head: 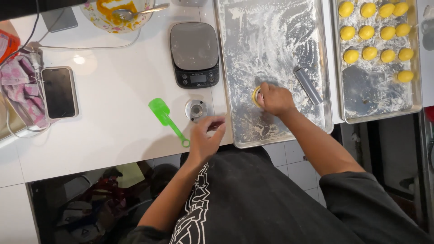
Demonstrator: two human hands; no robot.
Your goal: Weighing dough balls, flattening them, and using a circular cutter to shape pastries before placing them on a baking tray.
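My right hand [275, 99] presses down on a round yellow piece of dough [256, 96] lying on the floured metal tray [271, 40]; most of the dough is hidden under the palm. My left hand [206, 138] hovers over the white counter near the tray's front left corner, fingers apart and holding nothing. Just beyond its fingertips sits a small round metal mould part [197, 110], with a green plastic spatula [167, 118] to the left. A grey metal cylinder [308, 85] lies on the floured tray to the right of my right hand.
A second tray [375, 97] at the right holds several yellow dough balls [368, 31]. A digital kitchen scale [194, 54] stands behind the mould part. A bowl with orange filling and a spoon [118, 12] sits at the back, a phone [59, 92] and a cloth at the left.
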